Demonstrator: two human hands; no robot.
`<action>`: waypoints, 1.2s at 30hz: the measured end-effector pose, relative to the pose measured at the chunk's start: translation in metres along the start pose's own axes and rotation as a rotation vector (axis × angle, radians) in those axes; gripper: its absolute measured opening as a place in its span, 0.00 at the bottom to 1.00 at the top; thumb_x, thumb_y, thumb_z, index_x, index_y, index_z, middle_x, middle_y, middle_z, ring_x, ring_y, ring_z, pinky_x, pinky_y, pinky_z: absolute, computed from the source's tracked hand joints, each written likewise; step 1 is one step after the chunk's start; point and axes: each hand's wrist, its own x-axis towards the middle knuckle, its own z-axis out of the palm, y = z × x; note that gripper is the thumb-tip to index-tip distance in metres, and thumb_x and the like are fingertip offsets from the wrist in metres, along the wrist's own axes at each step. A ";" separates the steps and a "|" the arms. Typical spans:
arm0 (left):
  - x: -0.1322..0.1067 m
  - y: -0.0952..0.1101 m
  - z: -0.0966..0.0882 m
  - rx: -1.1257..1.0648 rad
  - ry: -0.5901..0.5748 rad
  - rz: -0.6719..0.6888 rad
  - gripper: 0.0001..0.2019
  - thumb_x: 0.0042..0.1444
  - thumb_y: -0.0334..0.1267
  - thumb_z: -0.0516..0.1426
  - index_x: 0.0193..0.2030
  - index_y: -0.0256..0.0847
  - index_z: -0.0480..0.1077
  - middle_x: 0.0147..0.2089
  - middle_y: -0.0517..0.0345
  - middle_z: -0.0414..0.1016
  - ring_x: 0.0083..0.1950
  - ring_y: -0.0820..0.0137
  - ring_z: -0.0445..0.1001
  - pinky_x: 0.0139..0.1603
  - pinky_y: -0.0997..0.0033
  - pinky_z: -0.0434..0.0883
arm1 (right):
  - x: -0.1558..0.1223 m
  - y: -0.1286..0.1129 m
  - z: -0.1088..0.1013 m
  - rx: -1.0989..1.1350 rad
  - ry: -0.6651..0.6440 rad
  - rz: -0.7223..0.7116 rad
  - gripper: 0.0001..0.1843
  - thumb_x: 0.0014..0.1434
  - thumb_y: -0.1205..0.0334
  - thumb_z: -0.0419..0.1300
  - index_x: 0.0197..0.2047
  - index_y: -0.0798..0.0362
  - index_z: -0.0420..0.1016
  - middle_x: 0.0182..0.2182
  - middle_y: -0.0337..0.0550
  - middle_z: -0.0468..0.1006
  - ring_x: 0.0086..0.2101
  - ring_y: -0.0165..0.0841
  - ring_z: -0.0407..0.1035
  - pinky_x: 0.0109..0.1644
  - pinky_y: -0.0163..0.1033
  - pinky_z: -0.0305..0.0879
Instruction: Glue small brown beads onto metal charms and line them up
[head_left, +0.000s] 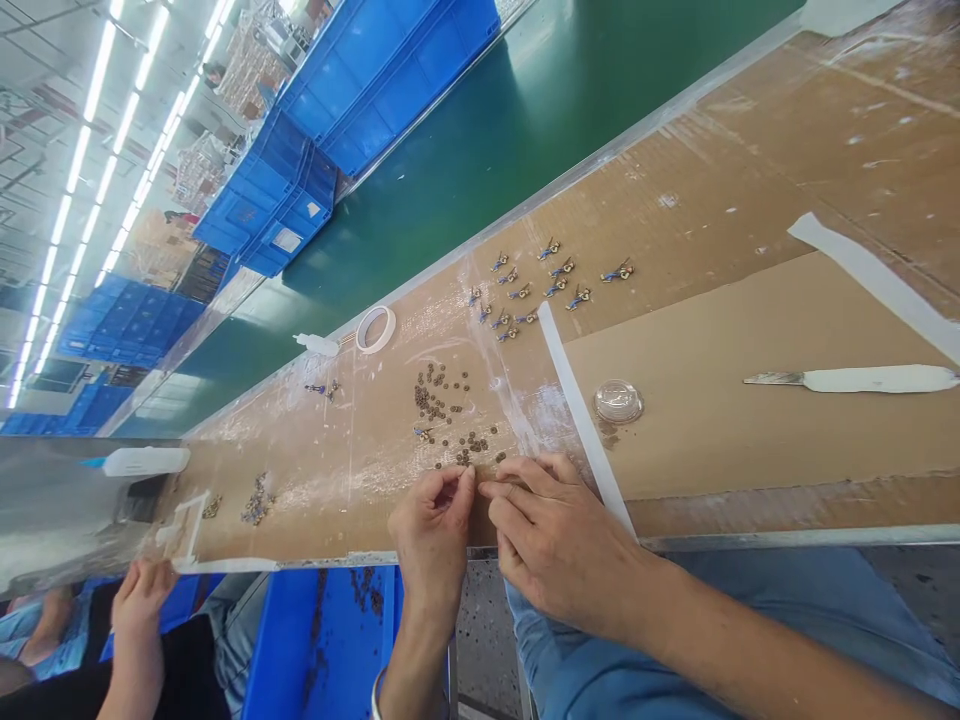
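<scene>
My left hand (433, 525) is at the front edge of the cardboard-covered bench, thumb and forefinger pinched together. Close beside it, my right hand (551, 535) has its fingers bent and drawn together, their tips almost meeting the left fingertips. Whatever lies between the fingers is too small or hidden to name. Just beyond both hands are scattered small brown discs (430, 400), some right at my fingertips. One small painted figurine (422, 434) lies among the discs. Farther back, several blue-and-gold figurines (556, 268) lie in a loose group.
On the right are a clear plastic dome (619, 401) and a white-handled knife (877, 379). A tape roll (376, 330) and a white bottle (318, 345) lie near the green conveyor belt (465, 150). Blue crates (375, 80) stand behind. At left is a co-worker's hand (142, 590).
</scene>
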 end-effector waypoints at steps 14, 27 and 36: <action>-0.038 0.016 -0.024 -0.491 -0.008 -0.155 0.07 0.46 0.41 0.70 0.30 0.41 0.82 0.27 0.58 0.81 0.30 0.70 0.78 0.34 0.76 0.77 | 0.003 0.003 -0.007 0.317 0.221 0.043 0.13 0.73 0.63 0.48 0.44 0.54 0.74 0.34 0.40 0.77 0.36 0.30 0.69 0.42 0.39 0.62; -0.047 0.019 -0.028 -0.556 -0.052 -0.140 0.08 0.46 0.41 0.70 0.30 0.40 0.82 0.26 0.56 0.81 0.29 0.69 0.78 0.33 0.73 0.78 | 0.005 -0.006 -0.016 0.277 0.254 -0.044 0.13 0.73 0.64 0.49 0.40 0.54 0.73 0.30 0.39 0.76 0.32 0.29 0.68 0.38 0.36 0.64; 0.000 0.020 -0.025 -0.573 -0.115 -0.123 0.11 0.45 0.43 0.70 0.30 0.37 0.80 0.23 0.57 0.78 0.27 0.70 0.76 0.34 0.71 0.75 | -0.008 0.001 -0.032 0.121 0.302 -0.027 0.09 0.69 0.67 0.53 0.50 0.54 0.71 0.36 0.43 0.79 0.36 0.31 0.72 0.41 0.38 0.69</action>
